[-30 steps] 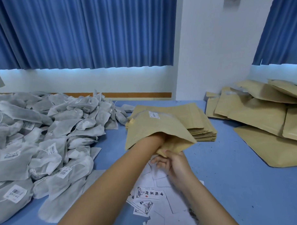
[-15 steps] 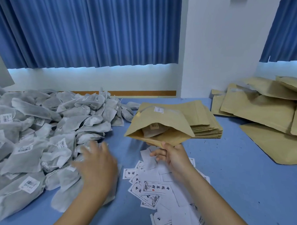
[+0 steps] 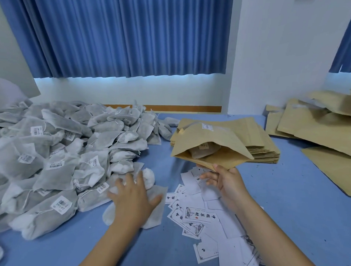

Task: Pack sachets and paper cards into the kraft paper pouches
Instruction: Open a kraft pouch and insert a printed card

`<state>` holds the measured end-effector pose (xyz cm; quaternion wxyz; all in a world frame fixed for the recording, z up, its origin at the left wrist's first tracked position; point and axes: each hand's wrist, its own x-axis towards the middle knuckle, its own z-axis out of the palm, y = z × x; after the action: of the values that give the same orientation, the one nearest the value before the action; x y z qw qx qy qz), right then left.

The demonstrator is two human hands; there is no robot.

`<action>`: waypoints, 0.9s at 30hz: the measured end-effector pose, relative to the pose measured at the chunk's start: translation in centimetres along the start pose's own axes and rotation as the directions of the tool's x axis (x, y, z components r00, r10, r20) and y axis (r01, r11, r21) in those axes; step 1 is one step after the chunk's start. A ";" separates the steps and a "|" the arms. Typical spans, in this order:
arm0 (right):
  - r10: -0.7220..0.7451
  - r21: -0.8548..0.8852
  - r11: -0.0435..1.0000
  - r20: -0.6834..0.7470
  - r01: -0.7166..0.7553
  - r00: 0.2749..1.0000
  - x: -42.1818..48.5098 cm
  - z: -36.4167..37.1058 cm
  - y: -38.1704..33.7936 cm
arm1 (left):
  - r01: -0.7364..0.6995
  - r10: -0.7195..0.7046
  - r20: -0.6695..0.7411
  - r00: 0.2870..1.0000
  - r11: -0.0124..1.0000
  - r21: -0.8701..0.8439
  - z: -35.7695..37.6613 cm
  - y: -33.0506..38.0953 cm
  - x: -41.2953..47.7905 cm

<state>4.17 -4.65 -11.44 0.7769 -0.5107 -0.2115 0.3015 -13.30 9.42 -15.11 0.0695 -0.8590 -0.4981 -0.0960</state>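
1. The blue worktop (image 3: 287, 206) fills my lower view, and a blue curtain (image 3: 124, 35) hangs along the wall at 11 o'clock.
2. A heap of sachets (image 3: 56, 148), grey-white with barcode labels and strings, covers the worktop from 8 to 10 o'clock.
3. Some loose pouches (image 3: 318, 130) of brown paper lie overlapping at 2 to 3 o'clock, well apart from the heap.
4. A stack of pouches (image 3: 250, 131) lies flat at 1 o'clock, between the heap and the loose ones.
5. The cards (image 3: 199, 215) are scattered at 5 o'clock, some showing print, some blank side up.
6. The open pouch (image 3: 214, 138) is held in front of the stack, above the cards, with its mouth gaping toward me.
7. My right hand (image 3: 228, 184) has its grip pinched on the pouch's lower lip, thumb on top.
8. My left hand (image 3: 132, 201) is at 7 o'clock, grip released, fingers spread flat on the near sachet (image 3: 156, 211) at the heap's edge. It is blurred.
9. The tucked sachet (image 3: 204, 150) lies inside the pouch's mouth, label up.
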 end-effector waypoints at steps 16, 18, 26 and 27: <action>-0.143 0.073 0.987 -0.015 0.143 0.990 0.2 -1.8 -1.0 | -0.157 0.158 0.017 0.987 0.952 0.264 -1.4 3.6 -0.7; -0.138 0.065 0.988 -0.027 0.139 0.990 0.3 -2.0 -0.8 | -0.179 0.166 0.069 0.984 0.947 0.267 -1.5 3.6 -0.8; -0.133 0.087 0.987 -0.045 0.136 0.990 0.3 -2.0 -0.7 | -0.150 0.104 0.254 0.961 0.974 0.168 -2.8 3.8 1.6; -0.137 0.091 0.986 -0.047 0.141 0.989 0.2 -2.0 -0.8 | -0.137 0.112 0.209 0.972 0.985 0.109 -3.2 3.8 1.9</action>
<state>5.78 -6.03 -11.44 0.8233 -0.4637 -0.2162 0.2457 -9.36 8.39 -11.67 0.0772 -0.8879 -0.4527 0.0271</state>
